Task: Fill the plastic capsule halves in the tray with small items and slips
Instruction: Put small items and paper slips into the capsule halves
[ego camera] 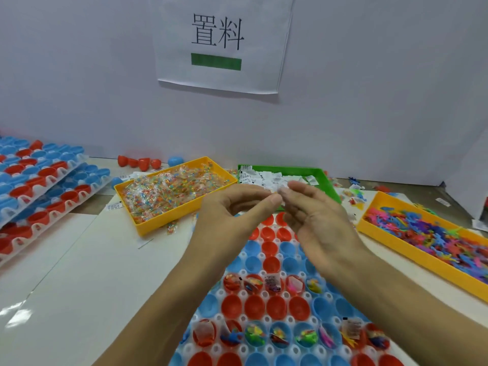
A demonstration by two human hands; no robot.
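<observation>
A white tray [286, 319] in front of me holds rows of red and blue capsule halves [254, 307]; two rows carry small toys and slips, the others look empty. My left hand [235, 210] and my right hand [314, 212] meet above the tray's far end. Their fingertips pinch a small white slip [277, 190] between them. Behind the hands a green bin [317, 173] holds white slips. The yellow bin [174, 191] at the left holds clear packets of coloured beads. Another yellow bin [420, 249] at the right holds coloured plastic figures.
Stacked trays of red and blue capsule halves [39, 186] lie at the far left. Loose red and blue capsule halves [144, 162] sit against the back wall, under a paper sign [219, 43]. A few packets and slips lie scattered around the bins.
</observation>
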